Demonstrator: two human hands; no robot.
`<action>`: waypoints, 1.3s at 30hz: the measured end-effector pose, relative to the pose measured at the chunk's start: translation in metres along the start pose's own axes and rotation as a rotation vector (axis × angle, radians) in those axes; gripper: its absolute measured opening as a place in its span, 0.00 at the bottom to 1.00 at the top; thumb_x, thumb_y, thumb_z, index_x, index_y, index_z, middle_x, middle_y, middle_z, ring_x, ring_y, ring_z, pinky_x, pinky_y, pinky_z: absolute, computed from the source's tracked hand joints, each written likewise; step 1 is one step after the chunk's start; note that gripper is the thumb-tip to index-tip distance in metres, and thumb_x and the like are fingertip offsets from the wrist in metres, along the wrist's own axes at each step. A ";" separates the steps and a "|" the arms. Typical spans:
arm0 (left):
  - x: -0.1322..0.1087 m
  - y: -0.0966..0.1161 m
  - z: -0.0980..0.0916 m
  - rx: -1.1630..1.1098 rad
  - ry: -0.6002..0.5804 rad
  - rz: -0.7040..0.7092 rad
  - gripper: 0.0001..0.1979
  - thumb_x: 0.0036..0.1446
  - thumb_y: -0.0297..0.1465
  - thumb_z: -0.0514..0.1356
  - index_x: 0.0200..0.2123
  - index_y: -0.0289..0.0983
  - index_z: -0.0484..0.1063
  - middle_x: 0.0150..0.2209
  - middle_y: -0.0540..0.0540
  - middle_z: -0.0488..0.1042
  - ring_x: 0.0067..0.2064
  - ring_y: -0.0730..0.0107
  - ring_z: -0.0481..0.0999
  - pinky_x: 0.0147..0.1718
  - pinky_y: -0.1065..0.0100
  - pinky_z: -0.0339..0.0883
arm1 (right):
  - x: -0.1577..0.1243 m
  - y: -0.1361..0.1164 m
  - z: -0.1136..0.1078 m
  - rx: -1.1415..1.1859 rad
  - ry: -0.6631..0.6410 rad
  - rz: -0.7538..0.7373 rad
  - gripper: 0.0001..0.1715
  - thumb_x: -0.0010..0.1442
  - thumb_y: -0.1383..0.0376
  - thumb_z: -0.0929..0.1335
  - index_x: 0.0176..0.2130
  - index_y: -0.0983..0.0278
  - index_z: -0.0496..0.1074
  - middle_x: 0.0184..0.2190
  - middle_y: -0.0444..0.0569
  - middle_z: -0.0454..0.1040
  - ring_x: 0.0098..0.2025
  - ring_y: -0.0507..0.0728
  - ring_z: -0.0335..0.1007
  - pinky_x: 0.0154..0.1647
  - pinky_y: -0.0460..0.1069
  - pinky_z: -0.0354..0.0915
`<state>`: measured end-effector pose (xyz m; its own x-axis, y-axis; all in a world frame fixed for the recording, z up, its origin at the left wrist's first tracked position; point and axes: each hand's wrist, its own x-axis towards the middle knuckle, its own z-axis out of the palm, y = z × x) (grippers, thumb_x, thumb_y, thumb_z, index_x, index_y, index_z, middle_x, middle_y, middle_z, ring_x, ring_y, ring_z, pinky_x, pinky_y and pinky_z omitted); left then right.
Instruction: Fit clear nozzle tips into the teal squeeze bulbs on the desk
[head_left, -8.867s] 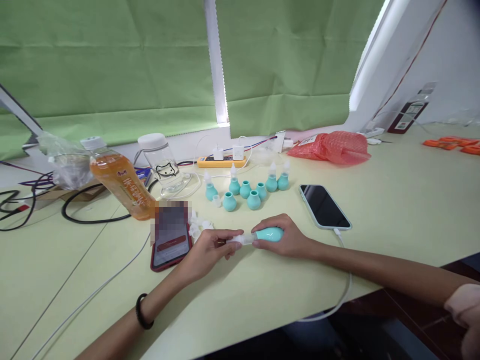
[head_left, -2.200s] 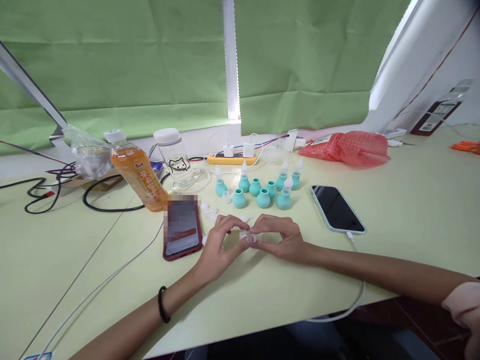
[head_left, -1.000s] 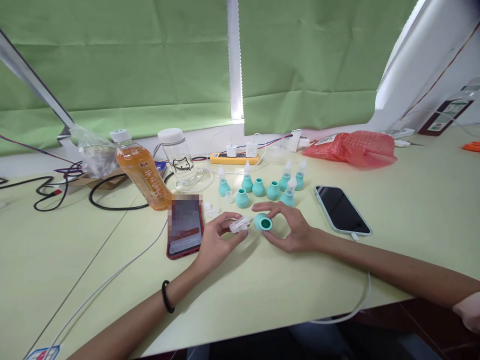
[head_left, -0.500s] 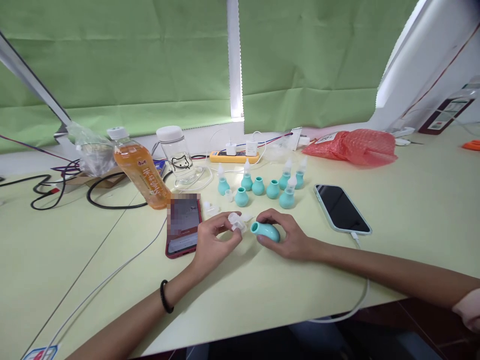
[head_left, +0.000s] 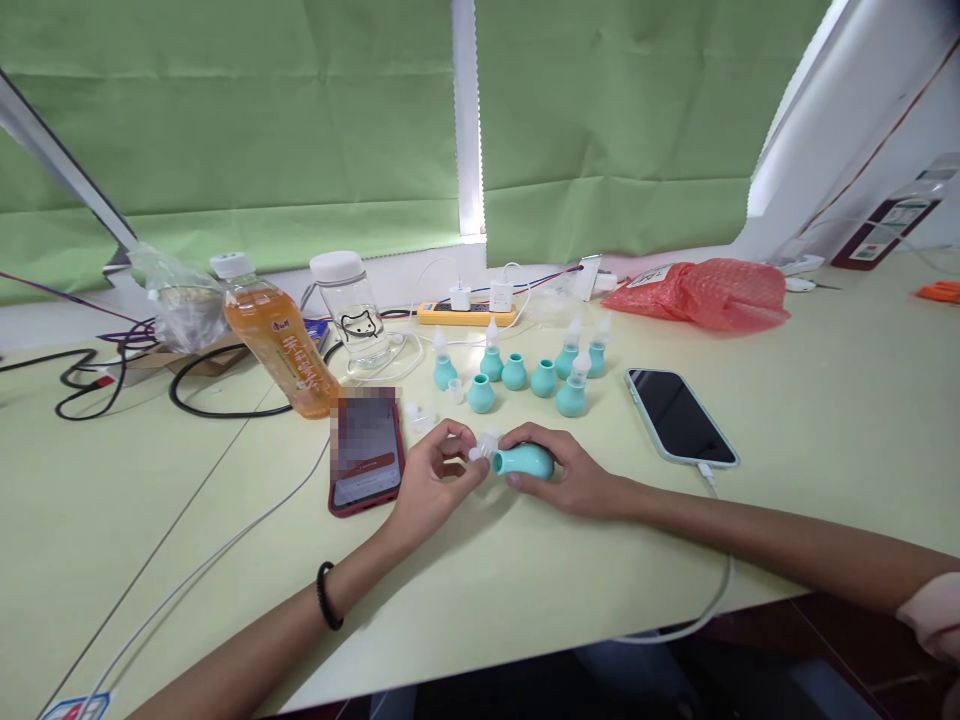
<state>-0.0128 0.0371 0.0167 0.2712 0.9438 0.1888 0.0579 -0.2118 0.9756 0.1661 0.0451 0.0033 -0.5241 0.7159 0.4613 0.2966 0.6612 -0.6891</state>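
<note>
Lying on its side, a teal rubber bulb (head_left: pixel 529 461) is gripped by my right hand (head_left: pixel 574 472), its open neck pointing left. My left hand (head_left: pixel 439 478) pinches a clear plastic nozzle piece (head_left: pixel 487 443) right beside that neck; whether the two touch I cannot tell. Beyond my hands stand several more teal bulbs. Some have bare necks, like the near bulb (head_left: pixel 481 394); others carry clear pointed tips, like the bulb at the right (head_left: pixel 573 396). A small clear cup (head_left: pixel 455 390) and loose clear plastic parts (head_left: pixel 420 416) lie left of them.
A red-cased phone (head_left: pixel 367 480) lies by my left hand, and a charging phone (head_left: pixel 681 420) at the right. Behind are a tilted orange drink bottle (head_left: pixel 281 345), a clear jar (head_left: pixel 358 325), a yellow power strip (head_left: pixel 468 314) and a red bubble-wrap bag (head_left: pixel 709 293). White cables cross the table.
The bulb in my right hand has shifted slightly left, closer to my left hand. The clear nozzle piece has turned between my left fingers and now sits by the bulb's neck.
</note>
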 end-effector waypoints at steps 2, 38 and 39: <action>0.001 0.000 -0.001 -0.042 0.022 -0.029 0.07 0.45 0.29 0.58 0.30 0.35 0.63 0.23 0.52 0.64 0.25 0.77 0.64 0.23 0.74 0.61 | 0.000 0.000 0.000 0.003 0.054 0.023 0.13 0.50 0.64 0.65 0.38 0.63 0.62 0.33 0.46 0.67 0.35 0.52 0.64 0.36 0.46 0.61; 0.005 -0.012 -0.002 -0.053 -0.176 -0.016 0.08 0.42 0.29 0.62 0.27 0.32 0.67 0.28 0.48 0.69 0.31 0.74 0.68 0.32 0.70 0.65 | -0.001 -0.001 0.006 0.008 0.050 0.142 0.13 0.45 0.63 0.67 0.31 0.64 0.59 0.26 0.43 0.64 0.28 0.50 0.61 0.27 0.44 0.59; 0.004 -0.012 -0.002 -0.007 -0.168 0.006 0.08 0.43 0.29 0.61 0.28 0.33 0.68 0.28 0.48 0.69 0.31 0.74 0.68 0.31 0.72 0.64 | 0.000 -0.002 0.005 0.075 0.022 0.181 0.14 0.44 0.63 0.68 0.30 0.64 0.59 0.26 0.43 0.64 0.28 0.49 0.60 0.27 0.44 0.59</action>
<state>-0.0144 0.0441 0.0062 0.4287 0.8866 0.1737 0.0496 -0.2151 0.9753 0.1622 0.0427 0.0016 -0.4499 0.8270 0.3371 0.3236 0.5027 -0.8016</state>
